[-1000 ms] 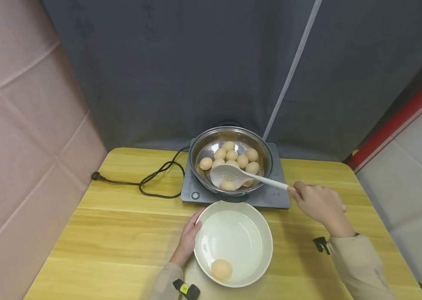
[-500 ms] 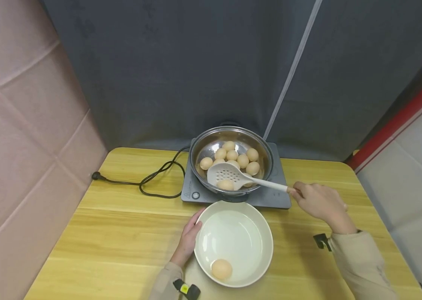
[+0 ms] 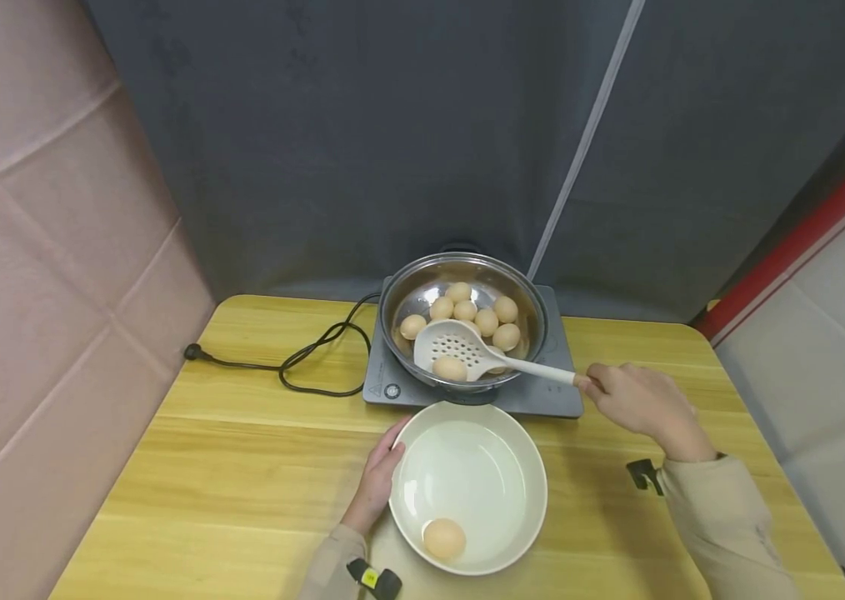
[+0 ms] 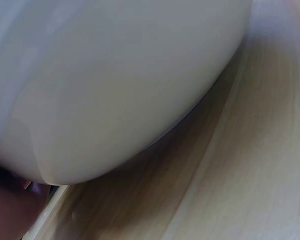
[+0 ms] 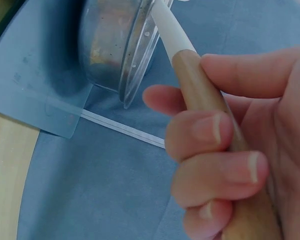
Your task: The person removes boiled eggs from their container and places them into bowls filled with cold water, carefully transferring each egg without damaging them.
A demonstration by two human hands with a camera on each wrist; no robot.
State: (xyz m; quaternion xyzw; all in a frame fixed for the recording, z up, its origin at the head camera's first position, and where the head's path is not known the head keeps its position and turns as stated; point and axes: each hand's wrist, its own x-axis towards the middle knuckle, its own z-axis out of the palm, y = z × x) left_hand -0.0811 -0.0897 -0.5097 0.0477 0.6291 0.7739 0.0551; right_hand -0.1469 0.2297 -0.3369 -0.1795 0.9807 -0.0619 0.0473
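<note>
A white slotted spoon point(image 3: 456, 343) with a wooden handle point(image 5: 200, 87) reaches into the steel pot point(image 3: 537, 312). My right hand point(image 3: 640, 404) grips that handle, fingers curled round it in the right wrist view. One egg point(image 3: 450, 368) lies in the spoon's bowl near the pot's front rim. Behind it sit several brown eggs point(image 3: 465, 311), some partly hidden by the spoon. In front of the pot stands a pale round bowl point(image 3: 482, 467) holding one egg point(image 3: 443, 539). My left hand point(image 3: 376, 477) holds the bowl's left side, thumb at the rim.
The pot stands on a grey induction cooker point(image 3: 561, 396). Its black cord point(image 3: 302, 354) loops leftward to a plug point(image 3: 193, 352) on the wooden table point(image 3: 242, 483). A dark curtain point(image 3: 362, 150) hangs behind, close to the table's back edge.
The slotted spoon has shifted slightly left and tilted, and its holes show more plainly. The egg in it has moved a little left with it. Left hand and bowl look still.
</note>
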